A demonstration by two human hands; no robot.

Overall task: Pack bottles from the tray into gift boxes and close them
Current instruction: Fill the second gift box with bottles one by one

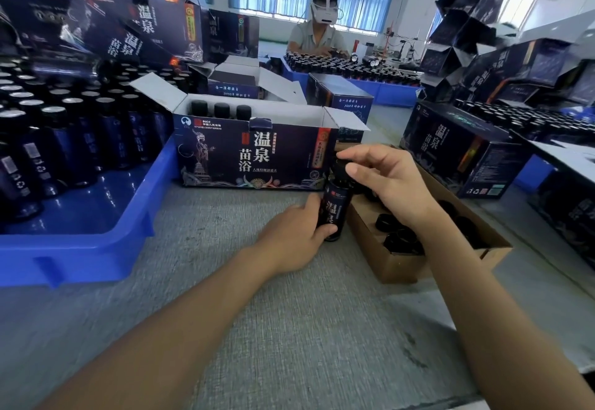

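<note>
A dark bottle [335, 206] with a black cap stands on the grey table in front of me. My left hand [294, 232] grips its body low down. My right hand [383, 177] pinches the cap from above with thumb and fingers. Behind the bottle stands an open dark gift box [254, 155] with its flaps up, and three bottle caps show in its left part. A blue tray [96, 235] at the left holds several dark bottles.
A brown cardboard box [399, 261] with black caps lies at the right, beside the held bottle. Closed and open gift boxes [463, 148] stand around and are stacked at the back. Another person sits across the table behind more bottles.
</note>
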